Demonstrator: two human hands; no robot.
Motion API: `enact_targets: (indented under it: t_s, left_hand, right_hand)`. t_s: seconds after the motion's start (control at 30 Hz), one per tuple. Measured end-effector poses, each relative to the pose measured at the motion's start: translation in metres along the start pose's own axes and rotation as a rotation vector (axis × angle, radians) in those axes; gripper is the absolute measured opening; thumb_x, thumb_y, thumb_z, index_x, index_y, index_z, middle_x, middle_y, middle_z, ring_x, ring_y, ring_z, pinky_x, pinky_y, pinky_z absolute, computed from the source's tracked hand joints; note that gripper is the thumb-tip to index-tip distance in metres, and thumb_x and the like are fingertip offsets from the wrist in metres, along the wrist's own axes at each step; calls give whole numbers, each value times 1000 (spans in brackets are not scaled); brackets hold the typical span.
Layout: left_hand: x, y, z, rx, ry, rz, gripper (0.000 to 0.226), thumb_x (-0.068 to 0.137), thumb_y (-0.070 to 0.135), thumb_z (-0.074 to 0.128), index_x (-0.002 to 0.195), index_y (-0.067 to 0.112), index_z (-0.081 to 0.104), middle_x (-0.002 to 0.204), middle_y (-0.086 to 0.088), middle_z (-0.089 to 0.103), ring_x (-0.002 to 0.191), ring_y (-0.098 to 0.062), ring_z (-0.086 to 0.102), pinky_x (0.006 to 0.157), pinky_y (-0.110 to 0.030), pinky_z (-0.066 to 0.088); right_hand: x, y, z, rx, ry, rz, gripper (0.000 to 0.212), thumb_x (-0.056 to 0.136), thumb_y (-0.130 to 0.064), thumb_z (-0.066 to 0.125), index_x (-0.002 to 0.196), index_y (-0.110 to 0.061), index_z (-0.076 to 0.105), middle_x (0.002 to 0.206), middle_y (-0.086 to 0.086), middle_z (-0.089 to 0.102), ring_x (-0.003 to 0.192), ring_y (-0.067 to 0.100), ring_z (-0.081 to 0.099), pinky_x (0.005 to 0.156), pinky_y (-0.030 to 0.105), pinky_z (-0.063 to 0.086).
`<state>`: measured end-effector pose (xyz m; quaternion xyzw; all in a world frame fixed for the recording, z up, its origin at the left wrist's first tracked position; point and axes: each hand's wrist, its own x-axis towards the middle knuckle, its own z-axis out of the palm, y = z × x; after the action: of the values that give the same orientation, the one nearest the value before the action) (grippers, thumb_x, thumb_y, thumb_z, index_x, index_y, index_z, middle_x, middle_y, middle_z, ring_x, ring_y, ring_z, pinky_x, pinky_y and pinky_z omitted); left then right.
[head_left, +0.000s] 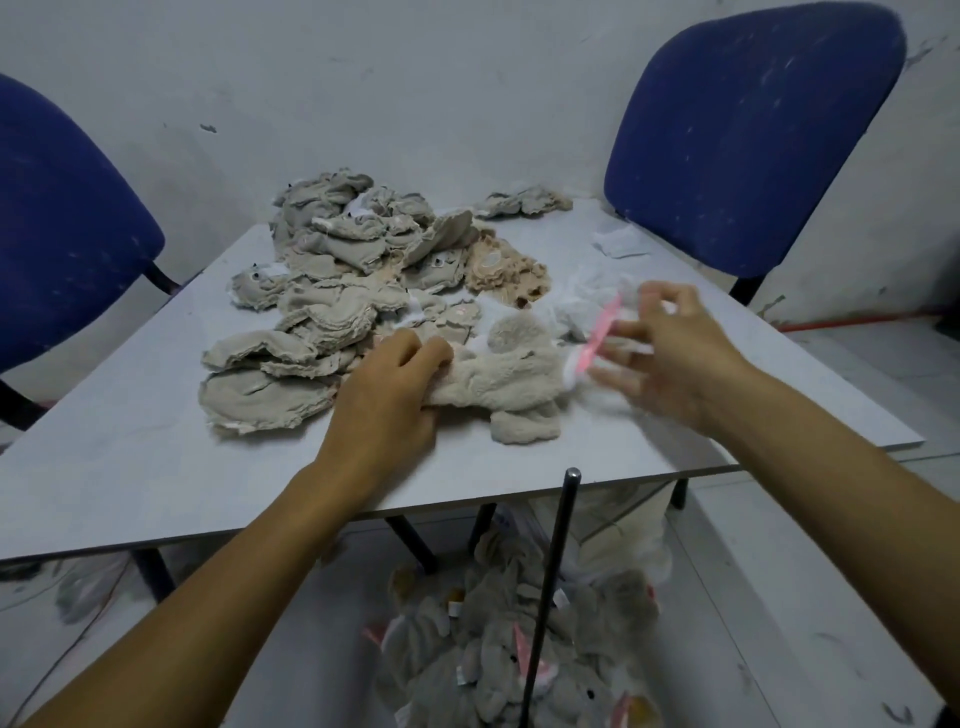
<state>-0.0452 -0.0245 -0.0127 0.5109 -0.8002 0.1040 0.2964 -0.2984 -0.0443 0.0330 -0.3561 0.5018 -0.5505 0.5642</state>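
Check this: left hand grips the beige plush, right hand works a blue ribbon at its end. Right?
Wrong colour: the head view shows the ribbon is pink. The left hand grips the beige plush; the right hand works the ribbon.

2 blue padded chairs (748, 130), 1 pale grey tabletop (130, 467), 1 thin dark metal rod (553, 597), 1 beige fluffy plush skin (498, 379), 1 pink ribbon (602, 330); piled greyish fabric skins (322, 260): too many to cnt.

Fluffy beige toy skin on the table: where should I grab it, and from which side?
By its bunched left end, from the near side, where the left hand grips it. The toy skin lies limp and flat, so only a gathered fold gives the fingers something to close on.
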Motion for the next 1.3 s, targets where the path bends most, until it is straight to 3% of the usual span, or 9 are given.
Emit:
enact_targets:
  t_s: [0.13,0.23,0.4,0.57,0.8,1.0,1.13,1.2,1.3]
  left_hand:
    - [7,3,1,33,-370,105,52,83,55,45,121,24,60,103,2,51,99,-19,44,84,-37,31]
    - [15,3,-1,-68,-326,32,69,84,74,22,98,28,72,106,10,46,101,-7,32,85,-34,17]
    - [29,19,3,-238,-204,-92,17,96,37,58,101,22,63,105,6,57,95,-14,55,98,-49,40]
    - [38,35,8,-324,-114,-128,25,91,32,64,113,23,57,100,5,62,88,-14,60,86,-42,51]
    - [40,42,11,-695,-108,-316,20,87,5,62,97,21,67,85,5,68,74,-1,61,70,-20,47]
    - [43,45,4,-1302,-263,-367,28,90,1,60,118,5,62,108,-13,68,104,-33,64,90,-49,49]
    - [42,51,3,-1117,-126,-451,17,88,-5,63,101,4,69,88,-15,69,81,-28,69,72,-40,60]
    - [43,52,5,-955,12,-517,9,85,-1,67,90,6,69,72,-5,65,64,-19,63,57,-32,53]
    - [44,52,6,-780,153,-547,12,81,7,70,79,18,66,66,7,63,65,-16,65,61,-33,55]
  right_hand:
    - [-2,19,5,-735,-160,-224,63,90,-30,72,134,-42,29,110,8,56,79,20,66,56,29,55]
    - [3,32,5,-1074,-124,-414,71,85,-30,74,137,-40,27,106,12,51,73,17,56,55,25,37]
    - [1,36,13,-948,-110,-657,70,84,-4,72,137,-36,38,103,8,58,86,-4,60,68,10,48]
    - [-11,21,29,-696,-155,-987,59,86,-11,76,134,-30,45,112,6,46,83,7,62,72,16,56]
    - [-23,19,34,-429,-281,-833,49,82,-4,79,113,-22,45,96,-4,49,82,26,68,73,34,60]
    - [-18,13,27,-196,-359,-697,45,80,8,74,102,-20,47,92,-1,50,79,14,68,81,31,58]
    - [-17,17,27,-262,-320,-658,28,84,13,66,83,-13,54,92,13,57,88,21,64,76,31,55]
    - [-17,21,29,-490,-117,-815,25,85,9,65,81,-15,61,97,10,57,94,18,62,81,31,55]
    - [-22,27,32,-834,14,-1082,10,88,-12,68,94,-19,65,95,-1,53,85,12,54,72,29,50]
